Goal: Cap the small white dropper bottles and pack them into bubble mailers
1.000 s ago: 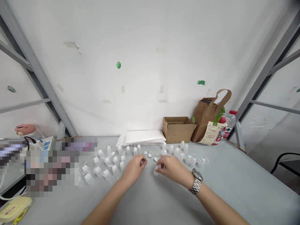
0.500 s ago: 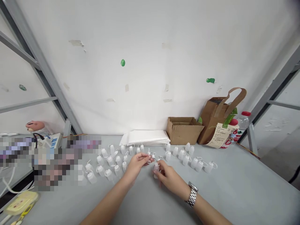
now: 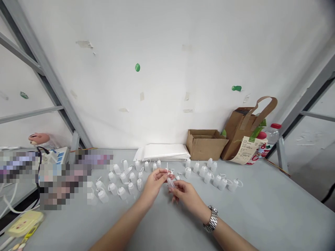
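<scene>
A small translucent squeeze bottle is pinched between the thumb and fingers of my right hand. It tilts up and left, its top at the fingertips of my left hand. Those fingers are closed on a small white cap, mostly hidden by them, at the bottle's mouth. I cannot tell whether the cap is seated. Several similar capped bottles with looped straps stand left of my hands, and more bottles stand to the right.
Against the wall lie white padded envelopes, beside an open cardboard box. A brown paper bag and a red-capped plastic bottle stand at the back right. On the left are a power strip and a yellow case on the grey table.
My right hand has tilted the bottle from upright and brought its top left to the cap in my left hand. The left hand has stayed nearly in place.
</scene>
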`<state>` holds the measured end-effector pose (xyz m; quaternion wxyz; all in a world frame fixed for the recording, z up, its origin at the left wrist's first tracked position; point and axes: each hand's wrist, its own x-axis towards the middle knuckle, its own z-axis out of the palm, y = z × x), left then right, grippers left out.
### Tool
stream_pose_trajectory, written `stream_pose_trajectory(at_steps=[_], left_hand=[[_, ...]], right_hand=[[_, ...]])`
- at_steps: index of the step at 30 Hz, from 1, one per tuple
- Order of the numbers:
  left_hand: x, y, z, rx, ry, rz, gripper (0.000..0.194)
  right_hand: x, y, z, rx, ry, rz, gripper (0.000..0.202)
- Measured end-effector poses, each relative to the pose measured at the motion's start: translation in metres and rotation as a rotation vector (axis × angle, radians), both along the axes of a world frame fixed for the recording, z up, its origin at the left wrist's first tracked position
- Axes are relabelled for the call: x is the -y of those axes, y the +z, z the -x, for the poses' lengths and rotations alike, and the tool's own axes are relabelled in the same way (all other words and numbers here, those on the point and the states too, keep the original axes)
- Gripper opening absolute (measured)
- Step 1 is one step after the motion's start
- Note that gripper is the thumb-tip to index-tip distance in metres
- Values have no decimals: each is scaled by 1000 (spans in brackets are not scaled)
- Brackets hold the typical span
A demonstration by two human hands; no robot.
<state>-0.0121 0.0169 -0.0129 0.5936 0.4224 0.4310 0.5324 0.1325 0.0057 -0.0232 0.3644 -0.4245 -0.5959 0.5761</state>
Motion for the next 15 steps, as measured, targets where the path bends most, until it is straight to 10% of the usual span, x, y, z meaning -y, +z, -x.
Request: stream_pose_trajectory(at_steps=[15], left_hand=[[2, 5, 2, 83, -166, -26, 25]], right_hand=[[-2, -1, -2, 2, -155, -48, 38]])
